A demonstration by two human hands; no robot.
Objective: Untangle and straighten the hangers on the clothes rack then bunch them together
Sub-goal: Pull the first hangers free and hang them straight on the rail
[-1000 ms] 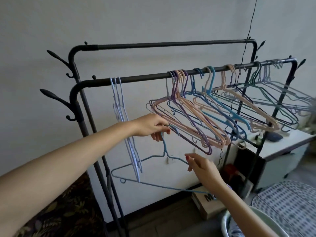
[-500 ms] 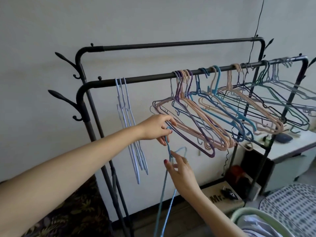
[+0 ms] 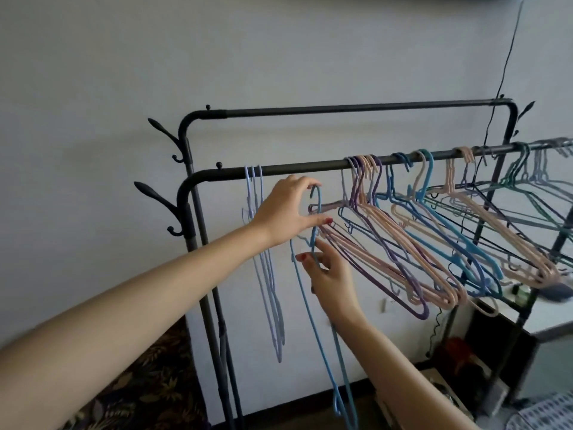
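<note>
Left of centre, three pale lilac hangers (image 3: 263,243) hang edge-on, straight, from the front rail (image 3: 304,167) of the black clothes rack (image 3: 198,243). Centre frame, the left hand (image 3: 286,211) pinches the hook of a blue hanger (image 3: 316,274) between thumb and fingertips, just below the rail and off it; the hanger's body trails down toward the floor. Beneath it, the right hand (image 3: 331,274) closes loosely on the same hanger's neck. Right of centre, the tangled hangers (image 3: 434,243), purple, peach, blue and teal, crowd the rail askew.

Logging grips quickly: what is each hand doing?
Left hand: pinching the blue hanger at its hook.
Right hand: fingers on the hanger's neck.
</note>
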